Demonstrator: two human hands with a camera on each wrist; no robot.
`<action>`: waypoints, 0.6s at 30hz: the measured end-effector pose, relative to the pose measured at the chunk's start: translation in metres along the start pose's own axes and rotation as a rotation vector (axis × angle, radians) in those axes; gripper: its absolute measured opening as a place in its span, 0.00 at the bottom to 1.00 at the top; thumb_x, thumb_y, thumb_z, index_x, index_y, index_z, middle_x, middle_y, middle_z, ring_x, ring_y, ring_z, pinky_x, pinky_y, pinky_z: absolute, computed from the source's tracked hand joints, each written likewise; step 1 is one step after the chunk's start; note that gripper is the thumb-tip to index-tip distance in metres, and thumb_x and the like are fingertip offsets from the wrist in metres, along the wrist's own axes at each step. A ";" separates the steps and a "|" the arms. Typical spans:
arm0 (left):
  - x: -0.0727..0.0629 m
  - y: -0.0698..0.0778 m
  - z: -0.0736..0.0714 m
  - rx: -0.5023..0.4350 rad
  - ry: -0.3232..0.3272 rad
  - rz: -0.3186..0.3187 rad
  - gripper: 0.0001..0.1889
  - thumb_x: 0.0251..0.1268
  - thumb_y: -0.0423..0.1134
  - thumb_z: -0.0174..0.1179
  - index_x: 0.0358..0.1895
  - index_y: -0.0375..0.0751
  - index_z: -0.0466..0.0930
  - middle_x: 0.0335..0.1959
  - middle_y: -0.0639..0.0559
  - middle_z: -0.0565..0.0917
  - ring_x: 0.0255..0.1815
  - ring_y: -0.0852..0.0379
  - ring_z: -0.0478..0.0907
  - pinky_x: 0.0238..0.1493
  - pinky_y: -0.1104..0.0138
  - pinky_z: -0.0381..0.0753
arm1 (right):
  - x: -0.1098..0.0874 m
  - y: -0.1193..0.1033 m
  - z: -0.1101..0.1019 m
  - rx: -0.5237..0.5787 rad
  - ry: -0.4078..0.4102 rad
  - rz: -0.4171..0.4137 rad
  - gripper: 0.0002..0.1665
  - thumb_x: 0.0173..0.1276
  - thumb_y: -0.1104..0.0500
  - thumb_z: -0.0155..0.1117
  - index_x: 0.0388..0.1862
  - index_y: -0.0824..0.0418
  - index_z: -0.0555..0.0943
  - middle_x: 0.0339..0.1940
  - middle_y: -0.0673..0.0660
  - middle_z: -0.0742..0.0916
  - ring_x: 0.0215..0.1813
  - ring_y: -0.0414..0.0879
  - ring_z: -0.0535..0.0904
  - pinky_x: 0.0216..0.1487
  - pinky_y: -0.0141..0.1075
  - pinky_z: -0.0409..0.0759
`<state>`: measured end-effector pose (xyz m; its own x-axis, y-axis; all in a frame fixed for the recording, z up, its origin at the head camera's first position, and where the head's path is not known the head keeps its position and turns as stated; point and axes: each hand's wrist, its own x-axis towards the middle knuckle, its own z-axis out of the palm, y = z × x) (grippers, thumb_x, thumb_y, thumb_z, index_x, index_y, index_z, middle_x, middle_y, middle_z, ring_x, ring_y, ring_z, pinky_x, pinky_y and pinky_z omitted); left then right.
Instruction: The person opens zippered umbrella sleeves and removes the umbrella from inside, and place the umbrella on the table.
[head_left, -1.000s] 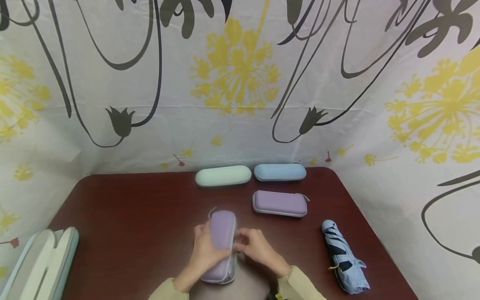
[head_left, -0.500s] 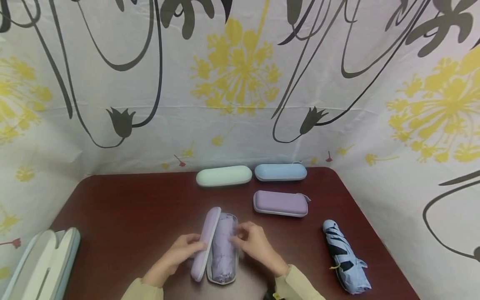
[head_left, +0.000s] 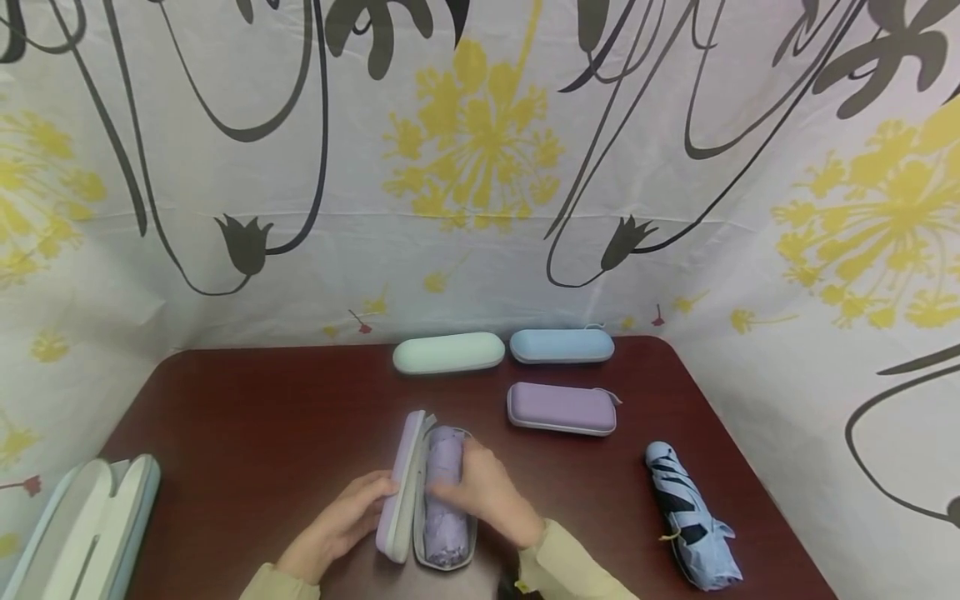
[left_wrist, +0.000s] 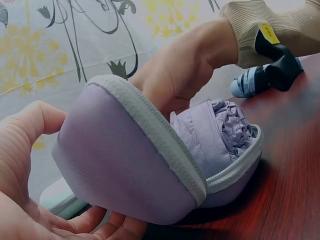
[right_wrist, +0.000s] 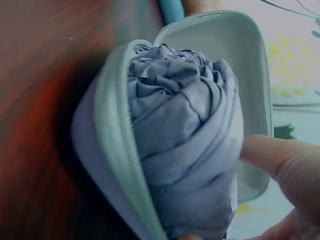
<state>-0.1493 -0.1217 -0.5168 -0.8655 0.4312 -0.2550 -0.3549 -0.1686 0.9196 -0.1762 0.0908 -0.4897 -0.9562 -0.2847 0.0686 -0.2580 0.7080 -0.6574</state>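
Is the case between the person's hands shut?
No: the left hand holds its lid open, baring the purple roll inside.

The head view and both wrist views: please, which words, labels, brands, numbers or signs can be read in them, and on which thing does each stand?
No text can be read in any view.
Yellow tag by the right sleeve: dark marks, too small and blurred to read.
Open purple case, purple fabric roll: no lettering visible.

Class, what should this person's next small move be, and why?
Probably to lift the purple roll upward with the right hand: that hand grips it, the case stands open, and the left hand holds the lid aside.
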 end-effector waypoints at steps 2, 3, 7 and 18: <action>-0.001 0.000 0.000 -0.003 -0.002 0.002 0.31 0.59 0.40 0.50 0.58 0.17 0.58 0.43 0.46 0.79 0.45 0.55 0.77 0.49 0.63 0.75 | 0.001 -0.005 0.003 -0.074 -0.022 0.023 0.48 0.42 0.47 0.75 0.54 0.76 0.68 0.31 0.59 0.81 0.29 0.47 0.78 0.28 0.38 0.78; -0.001 0.000 0.000 -0.004 0.000 0.001 0.31 0.58 0.40 0.50 0.59 0.16 0.58 0.43 0.46 0.79 0.45 0.55 0.77 0.49 0.63 0.74 | 0.002 -0.008 0.005 -0.110 -0.027 0.030 0.48 0.42 0.47 0.75 0.55 0.76 0.68 0.31 0.59 0.81 0.29 0.48 0.78 0.28 0.39 0.78; -0.002 0.000 0.002 -0.001 0.016 0.000 0.32 0.58 0.40 0.50 0.59 0.16 0.56 0.44 0.44 0.78 0.46 0.54 0.77 0.49 0.64 0.74 | 0.004 -0.013 0.009 -0.140 -0.043 0.050 0.50 0.39 0.52 0.74 0.56 0.77 0.65 0.32 0.60 0.79 0.28 0.50 0.78 0.27 0.41 0.78; -0.005 -0.003 0.010 -0.019 0.061 0.005 0.29 0.59 0.37 0.52 0.57 0.20 0.55 0.46 0.43 0.75 0.46 0.56 0.76 0.48 0.64 0.75 | 0.009 0.001 0.016 0.066 -0.048 0.020 0.51 0.38 0.63 0.72 0.63 0.73 0.60 0.48 0.67 0.76 0.46 0.54 0.75 0.48 0.47 0.77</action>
<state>-0.1404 -0.1147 -0.5150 -0.8872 0.3752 -0.2686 -0.3565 -0.1878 0.9152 -0.1833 0.0782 -0.5021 -0.9530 -0.3024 0.0201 -0.2276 0.6703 -0.7063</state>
